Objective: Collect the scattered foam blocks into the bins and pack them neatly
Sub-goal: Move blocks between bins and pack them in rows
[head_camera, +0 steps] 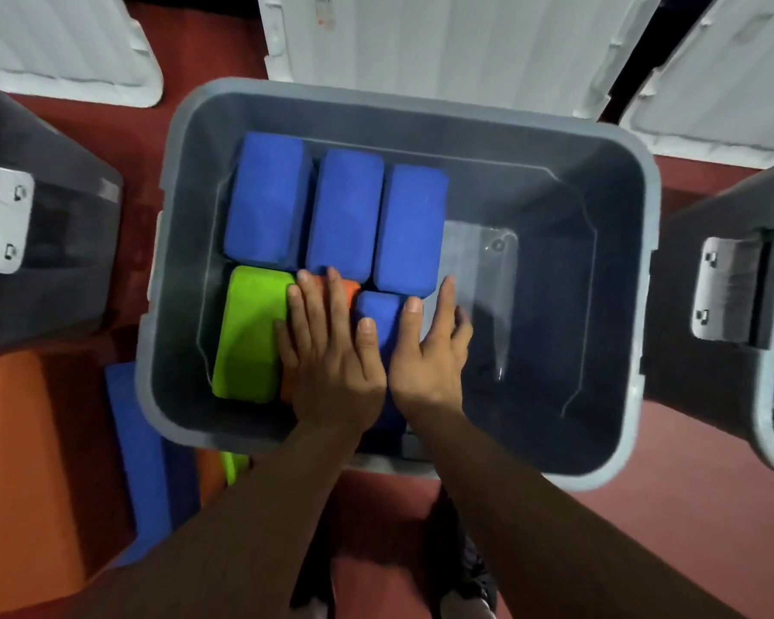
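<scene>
The bin (376,89) stands on the floor (644,529) with its left half partly packed. A blue row (345,216) of three blocks fills the far left corner, packed side by side. Against the near left wall lies a green block (249,332), then an orange block (351,285) touching it, then a blue block (378,310) on the right of that. The right half of the bin floor is bare.

Both hands lie flat and grip nothing. The left hand (327,359) rests with straight, spread fingers on the orange block, its outer fingers over the edge of the green one. The right hand (430,350) lies on the blue block, fingers reaching past its right edge. This looks like pressing the near row down and level.

The blocks should be light and springy: foam gives under a palm and can rise again, and its matt skin rubs, so neighbours tend to drag each other. A flat, even push on the broad top face suits seating them. For lifting, a grip across the two long sides should hold, as the rounded corners offer little.

More blocks wait on the floor outside the bin's near left corner: an orange one (19,440) and a blue one (139,440).
</scene>
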The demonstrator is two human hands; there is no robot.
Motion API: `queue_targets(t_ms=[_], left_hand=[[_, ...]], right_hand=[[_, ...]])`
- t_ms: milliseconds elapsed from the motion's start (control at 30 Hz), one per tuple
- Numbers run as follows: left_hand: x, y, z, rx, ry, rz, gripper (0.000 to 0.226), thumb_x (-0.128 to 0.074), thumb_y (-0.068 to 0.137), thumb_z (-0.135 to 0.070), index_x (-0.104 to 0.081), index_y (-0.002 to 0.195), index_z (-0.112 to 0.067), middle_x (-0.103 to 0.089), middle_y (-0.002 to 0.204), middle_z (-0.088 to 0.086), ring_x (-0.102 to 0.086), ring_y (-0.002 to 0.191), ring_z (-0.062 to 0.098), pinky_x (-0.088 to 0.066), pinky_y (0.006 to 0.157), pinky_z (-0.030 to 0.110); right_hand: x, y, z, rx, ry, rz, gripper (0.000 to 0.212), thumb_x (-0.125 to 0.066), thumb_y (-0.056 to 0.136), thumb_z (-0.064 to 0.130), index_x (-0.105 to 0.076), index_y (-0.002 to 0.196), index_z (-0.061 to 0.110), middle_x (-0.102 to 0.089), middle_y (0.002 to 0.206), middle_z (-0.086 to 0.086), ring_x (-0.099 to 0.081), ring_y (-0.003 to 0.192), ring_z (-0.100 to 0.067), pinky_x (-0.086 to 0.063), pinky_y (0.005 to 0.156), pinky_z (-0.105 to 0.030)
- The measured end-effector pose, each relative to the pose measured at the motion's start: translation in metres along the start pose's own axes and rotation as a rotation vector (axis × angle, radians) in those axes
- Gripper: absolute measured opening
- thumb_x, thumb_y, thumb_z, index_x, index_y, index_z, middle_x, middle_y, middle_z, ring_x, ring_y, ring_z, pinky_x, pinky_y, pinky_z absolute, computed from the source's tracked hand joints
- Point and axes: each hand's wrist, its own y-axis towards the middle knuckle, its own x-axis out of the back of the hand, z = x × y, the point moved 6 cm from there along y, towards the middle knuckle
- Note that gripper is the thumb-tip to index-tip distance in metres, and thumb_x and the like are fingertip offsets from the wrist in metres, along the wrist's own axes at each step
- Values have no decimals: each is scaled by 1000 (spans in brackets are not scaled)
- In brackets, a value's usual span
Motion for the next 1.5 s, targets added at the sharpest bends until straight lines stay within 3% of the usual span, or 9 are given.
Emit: queue_targets(t_ms=[133, 200, 300, 467, 600, 733, 1033, 1233, 1500], left_hand=[[-8, 3, 3, -39, 77, -51, 60, -10, 108, -40, -22, 161, -16, -18, 168, 11, -15, 155, 27, -19, 121, 55], [-13, 3, -4, -35, 67, -54, 61, -10, 106, -40, -23, 161, -15, -18, 168, 12, -15, 155, 29, -16, 121, 58], [-20, 1, -13, -45, 51, -26, 62, -17, 105, -39, -26, 160, -14, -18, 167, 13, -15, 155, 32, -15, 122, 58], [-18, 3, -10, -55, -50, 0, 61, -18, 106, -41, -37, 156, -12, -24, 165, 15, -20, 153, 33, -17, 122, 57], [9, 21, -7, -158, -130, -13, 65, -9, 108, -45, -45, 152, -13, -27, 165, 8, -20, 154, 23, -16, 122, 54], [16, 58, -3, -386, 35, -62, 57, -18, 108, -44, -31, 159, -22, -24, 167, 3, -16, 155, 22, -16, 121, 60], [2, 66, 3, -443, 87, -105, 62, -27, 105, -47, -42, 153, -11, -28, 163, 14, -25, 153, 25, -14, 110, 78], [22, 84, 14, -385, -1, -83, 61, -34, 102, -51, -56, 143, -12, -23, 165, 15, -23, 154, 26, -31, 111, 58], [18, 97, 43, -577, 126, -6, 73, -30, 102, -59, -36, 156, -11, -22, 165, 18, -12, 152, 46, -18, 117, 68]], right_hand=[[-9, 12, 0, 90, 0, 0, 68, -26, 98, 70, -9, 160, 46, -35, 162, 7, -36, 145, -8, -34, 117, -35], [-4, 20, -5, 70, -17, 0, 58, -28, 102, 61, -17, 157, 49, -59, 140, 10, -58, 115, -3, -44, 93, -28], [6, 24, -8, 69, -66, -13, 52, -29, 104, 55, -25, 155, 48, -60, 114, 17, -52, 81, 10, -40, 77, -24], [4, 24, -7, 79, -81, -6, 56, -24, 103, 61, -18, 157, 48, -56, 143, 2, -56, 124, -17, -42, 95, -33], [10, 20, 12, 85, -136, -71, 60, -25, 103, 60, -7, 159, 47, 1, 170, 4, -9, 155, -13, -17, 117, -32], [1, 30, 44, 289, -254, -146, 64, -19, 102, 61, -11, 161, 39, 6, 171, 4, 0, 157, -13, -10, 124, -33], [-17, 42, 30, 427, -373, -206, 70, -11, 106, 54, -20, 162, 12, -3, 170, -17, -8, 157, -20, -31, 120, -48], [-28, 44, 41, 447, -408, -183, 65, -16, 106, 58, -25, 161, 25, -3, 171, -6, -30, 151, -29, -47, 106, -50], [-39, 38, 48, 476, -481, -123, 57, -21, 106, 56, -27, 159, 37, -2, 171, 1, -49, 138, -33, -55, 94, -45]])
